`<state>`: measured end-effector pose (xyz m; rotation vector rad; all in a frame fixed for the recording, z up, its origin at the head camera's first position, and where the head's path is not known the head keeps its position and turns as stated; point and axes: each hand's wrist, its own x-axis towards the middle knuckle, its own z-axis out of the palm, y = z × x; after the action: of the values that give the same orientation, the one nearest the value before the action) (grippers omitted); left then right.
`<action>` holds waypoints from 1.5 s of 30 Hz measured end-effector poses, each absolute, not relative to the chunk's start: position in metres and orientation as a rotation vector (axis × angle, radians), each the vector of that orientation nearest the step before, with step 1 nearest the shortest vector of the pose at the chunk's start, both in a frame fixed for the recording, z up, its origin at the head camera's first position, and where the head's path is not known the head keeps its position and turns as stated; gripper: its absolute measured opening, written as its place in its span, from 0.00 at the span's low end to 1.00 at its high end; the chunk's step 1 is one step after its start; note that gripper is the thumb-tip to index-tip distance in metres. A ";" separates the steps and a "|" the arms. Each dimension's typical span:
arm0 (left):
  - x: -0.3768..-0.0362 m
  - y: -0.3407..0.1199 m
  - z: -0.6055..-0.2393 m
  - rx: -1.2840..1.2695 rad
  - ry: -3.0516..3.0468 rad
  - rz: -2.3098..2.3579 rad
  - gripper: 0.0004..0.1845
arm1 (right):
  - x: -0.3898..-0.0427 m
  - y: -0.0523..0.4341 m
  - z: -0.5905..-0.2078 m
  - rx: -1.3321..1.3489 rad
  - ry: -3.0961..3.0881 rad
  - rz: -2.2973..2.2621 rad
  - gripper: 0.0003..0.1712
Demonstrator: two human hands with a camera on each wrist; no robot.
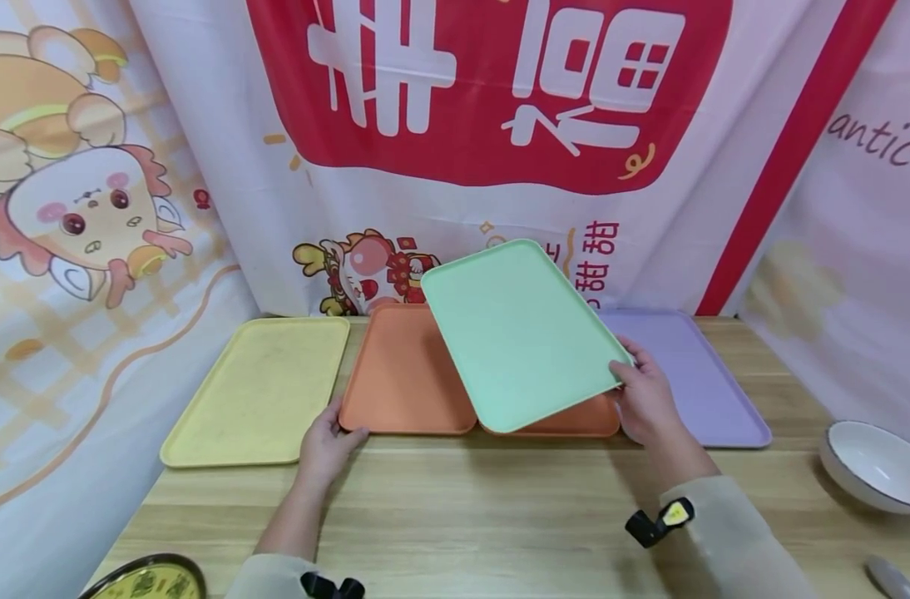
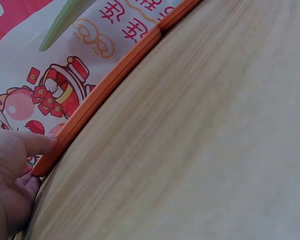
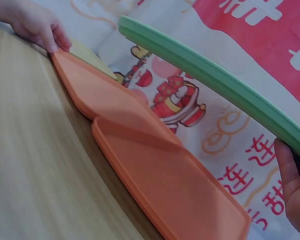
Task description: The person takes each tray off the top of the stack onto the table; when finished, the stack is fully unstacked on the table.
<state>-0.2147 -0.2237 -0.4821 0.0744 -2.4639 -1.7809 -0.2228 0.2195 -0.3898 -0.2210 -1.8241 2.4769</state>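
Observation:
My right hand (image 1: 645, 391) grips a light green tray (image 1: 526, 333) by its near right corner and holds it tilted in the air. Below it lie two orange trays side by side; the right orange tray (image 3: 175, 185) is mostly covered by the green one in the head view. My left hand (image 1: 328, 445) pinches the near left corner of the left orange tray (image 1: 410, 383). In the left wrist view the thumb (image 2: 40, 144) lies against that tray's rim, with other fingers under the corner. In the right wrist view the green tray (image 3: 215, 85) shows its edge.
A yellow tray (image 1: 260, 391) lies on the left of the wooden table (image 1: 455, 507), a purple tray (image 1: 702, 383) on the right. A white bowl (image 1: 877, 466) stands at the right edge. A dark-rimmed yellow object (image 1: 151, 578) shows at bottom left. Printed curtains (image 1: 485, 191) hang behind.

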 end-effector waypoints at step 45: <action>-0.213 -0.223 -0.479 0.112 -2.489 -1.792 0.40 | -0.213 0.312 -0.406 0.373 -2.558 2.259 0.11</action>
<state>-0.2132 -0.2228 -0.4785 0.1121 -2.4888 -1.7917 -0.2135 0.3119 -0.4064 0.3727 -2.5584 2.2591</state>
